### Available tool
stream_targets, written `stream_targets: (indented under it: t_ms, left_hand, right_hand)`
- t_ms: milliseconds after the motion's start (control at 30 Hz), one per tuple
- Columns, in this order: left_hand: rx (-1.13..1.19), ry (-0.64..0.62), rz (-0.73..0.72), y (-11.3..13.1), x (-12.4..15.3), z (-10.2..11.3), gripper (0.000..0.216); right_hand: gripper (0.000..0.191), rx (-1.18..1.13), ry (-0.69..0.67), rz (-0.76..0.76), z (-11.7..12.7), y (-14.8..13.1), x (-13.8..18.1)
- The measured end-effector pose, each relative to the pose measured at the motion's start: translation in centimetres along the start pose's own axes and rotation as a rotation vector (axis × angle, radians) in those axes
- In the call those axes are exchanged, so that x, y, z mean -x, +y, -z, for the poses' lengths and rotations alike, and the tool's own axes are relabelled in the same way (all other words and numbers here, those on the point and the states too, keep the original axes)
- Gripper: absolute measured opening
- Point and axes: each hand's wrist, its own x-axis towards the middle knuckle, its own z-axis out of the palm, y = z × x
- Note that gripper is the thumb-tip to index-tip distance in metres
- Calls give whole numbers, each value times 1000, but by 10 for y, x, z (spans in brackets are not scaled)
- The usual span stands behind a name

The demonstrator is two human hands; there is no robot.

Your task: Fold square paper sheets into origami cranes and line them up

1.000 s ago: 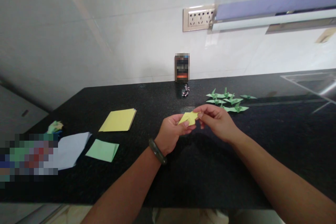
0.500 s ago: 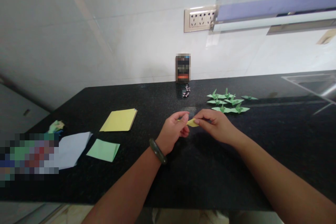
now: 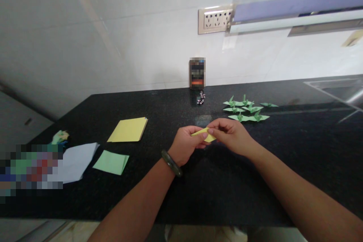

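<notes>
A small folded piece of yellow paper is held between both hands above the black countertop. My left hand, with a dark bangle at the wrist, pinches its left part, thumb on top. My right hand grips the right part between thumb and fingers; the fingers cover some of the folds. Just beyond my right hand, several green paper cranes stand in a group. To the left of my hands lies a stack of yellow paper sheets, and nearer to me a folded green paper sheet.
White sheets and a crumpled colourful bundle lie at the far left. Against the wall leans a blurred-out phone-like thing with a beaded strap. A sink edge shows at the right, a socket panel above.
The yellow paper has been turned so more of its face shows. My left thumb has moved down onto it, and the left fingers have shifted beneath it.
</notes>
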Motion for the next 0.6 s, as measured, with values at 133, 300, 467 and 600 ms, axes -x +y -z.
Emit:
stream_targets:
  t_ms: [133,300,467,600]
  left_hand:
    - [86,-29,31,0,1,0,23]
    - [157,-70,39,0,2,1,21]
    - [236,-137,71,0,2,2,17]
    - [268,-172,108,1,2,4,15]
  right_hand:
    - [15,-59,-4,38,2,-1,0]
    - [14,-20,-33,198,7,-3,0]
    - [21,58,-95,337,12,-6,-1]
    - [24,118,-118,364,14,-7,0]
